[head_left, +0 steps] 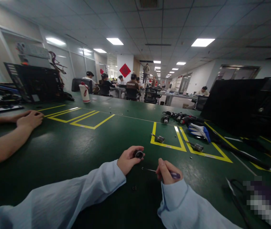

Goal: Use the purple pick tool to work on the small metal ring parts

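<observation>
My left hand (128, 159) is closed around a small black round part (139, 154) and rests on the green table mat (82, 149). Just to its right, my right hand (166, 171) grips a thin purple-handled screwdriver (160, 172) whose metal tip points left toward the part. Both arms wear light blue sleeves. A tiny dark piece (133, 188) lies on the mat between my wrists.
Two small cylindrical bits (158, 138) (196, 146) lie in yellow-taped boxes ahead. Blue and white gloves (199, 131) and black parts sit behind them. Another person's hands (29, 119) rest at left. A black computer case (247, 105) stands right, a white jug (85, 92) far left.
</observation>
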`<state>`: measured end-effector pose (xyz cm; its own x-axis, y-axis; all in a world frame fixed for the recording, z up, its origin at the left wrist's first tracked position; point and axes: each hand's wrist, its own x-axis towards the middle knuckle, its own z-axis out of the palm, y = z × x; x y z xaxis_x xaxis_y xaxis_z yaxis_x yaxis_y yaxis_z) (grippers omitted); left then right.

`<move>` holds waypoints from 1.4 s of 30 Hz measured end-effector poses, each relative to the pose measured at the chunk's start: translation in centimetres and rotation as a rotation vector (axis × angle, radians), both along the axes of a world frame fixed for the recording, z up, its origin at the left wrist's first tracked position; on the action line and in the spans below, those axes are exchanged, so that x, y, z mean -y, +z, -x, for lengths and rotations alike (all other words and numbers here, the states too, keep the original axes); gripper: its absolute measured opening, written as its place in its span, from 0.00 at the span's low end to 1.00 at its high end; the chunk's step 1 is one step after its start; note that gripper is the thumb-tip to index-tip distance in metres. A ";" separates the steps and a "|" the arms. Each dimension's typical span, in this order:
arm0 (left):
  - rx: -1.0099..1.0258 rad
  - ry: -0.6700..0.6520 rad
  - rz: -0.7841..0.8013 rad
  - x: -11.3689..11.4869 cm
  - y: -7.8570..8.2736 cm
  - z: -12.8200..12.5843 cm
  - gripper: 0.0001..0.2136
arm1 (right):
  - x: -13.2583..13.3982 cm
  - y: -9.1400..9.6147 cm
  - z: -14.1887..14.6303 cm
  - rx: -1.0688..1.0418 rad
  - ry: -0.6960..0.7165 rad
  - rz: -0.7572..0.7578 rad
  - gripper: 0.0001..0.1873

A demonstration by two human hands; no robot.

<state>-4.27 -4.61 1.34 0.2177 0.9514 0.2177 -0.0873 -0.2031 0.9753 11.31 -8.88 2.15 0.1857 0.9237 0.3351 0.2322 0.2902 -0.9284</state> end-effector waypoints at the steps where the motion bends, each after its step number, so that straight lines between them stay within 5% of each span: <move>1: 0.006 0.008 0.015 -0.1 0.0 0.1 0.18 | 0.0 0.0 0.0 0.011 0.002 -0.061 0.25; 7: 0.043 0.004 0.036 -0.2 -0.1 0.2 0.21 | -0.9 -1.1 0.1 0.104 0.067 -0.397 0.12; 26: -0.021 0.124 0.067 0.5 0.8 -0.5 0.10 | -1.4 -2.1 0.0 0.462 0.150 -0.712 0.08; 30: -0.038 0.129 0.064 0.2 0.4 -0.3 0.09 | -0.8 -1.6 -0.2 0.303 0.137 -0.565 0.14; 36: 0.004 0.135 0.161 0.0 0.3 -0.4 0.08 | -0.4 -0.5 -0.7 -0.021 0.354 0.178 0.27; 42: 0.005 0.134 0.199 0.2 0.5 -0.6 0.09 | -0.7 -0.6 -0.6 -0.088 0.431 0.252 0.28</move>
